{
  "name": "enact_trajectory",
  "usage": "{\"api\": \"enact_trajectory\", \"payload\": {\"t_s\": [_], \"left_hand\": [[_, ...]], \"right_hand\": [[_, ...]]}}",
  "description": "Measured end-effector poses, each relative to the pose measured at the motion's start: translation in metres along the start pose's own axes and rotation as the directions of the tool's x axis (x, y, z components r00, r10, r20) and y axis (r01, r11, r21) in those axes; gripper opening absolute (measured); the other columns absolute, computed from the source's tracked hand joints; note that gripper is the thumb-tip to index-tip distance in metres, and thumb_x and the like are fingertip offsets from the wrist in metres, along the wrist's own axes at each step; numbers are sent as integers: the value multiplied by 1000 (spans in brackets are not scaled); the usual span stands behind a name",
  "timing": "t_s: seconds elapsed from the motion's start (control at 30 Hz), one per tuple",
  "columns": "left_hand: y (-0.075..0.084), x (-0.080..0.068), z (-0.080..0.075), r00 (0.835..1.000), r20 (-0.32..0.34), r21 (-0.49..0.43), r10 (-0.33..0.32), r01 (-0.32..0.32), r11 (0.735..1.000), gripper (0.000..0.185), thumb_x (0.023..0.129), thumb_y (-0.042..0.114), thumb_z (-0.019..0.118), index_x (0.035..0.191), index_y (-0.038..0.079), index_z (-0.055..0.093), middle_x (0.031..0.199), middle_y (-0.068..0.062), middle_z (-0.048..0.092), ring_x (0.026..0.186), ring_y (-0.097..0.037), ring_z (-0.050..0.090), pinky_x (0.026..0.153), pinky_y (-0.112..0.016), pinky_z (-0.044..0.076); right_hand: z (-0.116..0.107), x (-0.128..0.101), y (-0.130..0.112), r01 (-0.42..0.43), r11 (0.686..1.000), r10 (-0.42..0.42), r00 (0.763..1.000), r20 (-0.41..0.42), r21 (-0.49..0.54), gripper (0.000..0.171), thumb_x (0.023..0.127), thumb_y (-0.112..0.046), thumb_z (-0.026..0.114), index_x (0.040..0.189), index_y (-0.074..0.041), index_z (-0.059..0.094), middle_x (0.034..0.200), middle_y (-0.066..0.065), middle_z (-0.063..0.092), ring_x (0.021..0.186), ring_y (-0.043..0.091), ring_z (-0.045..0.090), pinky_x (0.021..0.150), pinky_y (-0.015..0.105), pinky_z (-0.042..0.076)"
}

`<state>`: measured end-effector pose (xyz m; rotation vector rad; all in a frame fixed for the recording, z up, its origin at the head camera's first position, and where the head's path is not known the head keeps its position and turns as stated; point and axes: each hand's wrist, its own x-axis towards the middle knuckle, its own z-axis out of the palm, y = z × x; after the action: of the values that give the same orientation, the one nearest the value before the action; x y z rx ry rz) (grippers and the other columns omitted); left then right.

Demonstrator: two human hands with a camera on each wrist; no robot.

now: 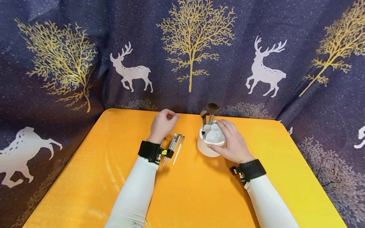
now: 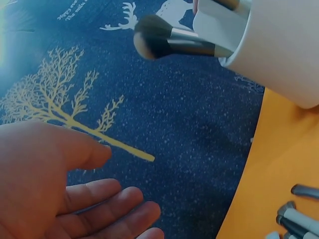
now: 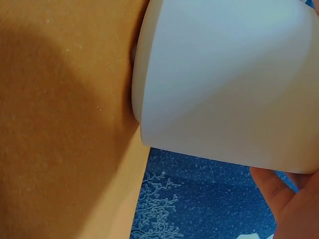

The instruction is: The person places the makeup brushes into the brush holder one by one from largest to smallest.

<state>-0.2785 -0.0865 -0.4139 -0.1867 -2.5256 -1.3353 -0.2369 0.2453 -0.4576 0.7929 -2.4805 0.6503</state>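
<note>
One round white compartmented holder (image 1: 207, 148); at least two large dark-bristled brushes (image 1: 213, 108); at least four slim pale-handled brushes (image 1: 178, 151); two bare hands (image 1: 163, 125); two black wristbands (image 1: 253, 170); one orange table (image 1: 196, 193).

No text can be read with certainty. Small white lettering (image 2: 75, 9) is printed on the dark blue curtain (image 2: 194, 114), but it is slanted and blurred. A yellow-green label (image 1: 164, 152) is seen on the black left wrist device (image 1: 169, 154); any characters there are too small to be made out.
</note>
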Motion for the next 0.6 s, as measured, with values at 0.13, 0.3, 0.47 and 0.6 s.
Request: {"api": "enact_trajectory", "payload": {"t_s": [0.13, 0.3, 0.47, 0.6], "left_hand": [[-4, 1, -3, 1000, -4, 28, -11, 11, 1000, 28, 108, 35, 72, 116, 9, 77, 108, -10, 77, 98, -30, 71, 86, -48, 55], [-10, 2, -5, 1000, 2, 63, -23, 23, 998, 28, 107, 35, 72, 116, 9, 77, 108, -10, 77, 97, -30, 72, 84, -48, 55], [-15, 3, -7, 999, 15, 89, -49, 48, 995, 29, 107, 35, 71, 117, 8, 76, 107, -11, 78, 94, -30, 72, 83, -49, 54], [-19, 3, -9, 997, 32, 109, -74, 70, 992, 32, 108, 36, 71, 120, 7, 75, 108, -11, 77, 93, -31, 71, 83, -49, 54]], "right_hand": [[0, 0, 0, 2, 1000, -2, 1000, -3, -1, 103, 85, -50, 92, 165, -2, 49, 165, 19, 49, 154, 40, 43, 113, 69, 48], [0, 0, -1, 4, 1000, -4, 1000, -3, -2, 102, 85, -51, 91, 165, -3, 49, 166, 19, 49, 154, 40, 43, 113, 69, 48], [0, 0, -1, 4, 1000, -5, 1000, -3, -4, 102, 85, -50, 92, 165, -3, 49, 166, 19, 49, 155, 41, 43, 112, 70, 48], [0, -1, 0, 0, 1000, 0, 1000, -4, -5, 102, 85, -50, 92, 165, -4, 49, 166, 19, 49, 155, 41, 42, 112, 71, 47]]}}
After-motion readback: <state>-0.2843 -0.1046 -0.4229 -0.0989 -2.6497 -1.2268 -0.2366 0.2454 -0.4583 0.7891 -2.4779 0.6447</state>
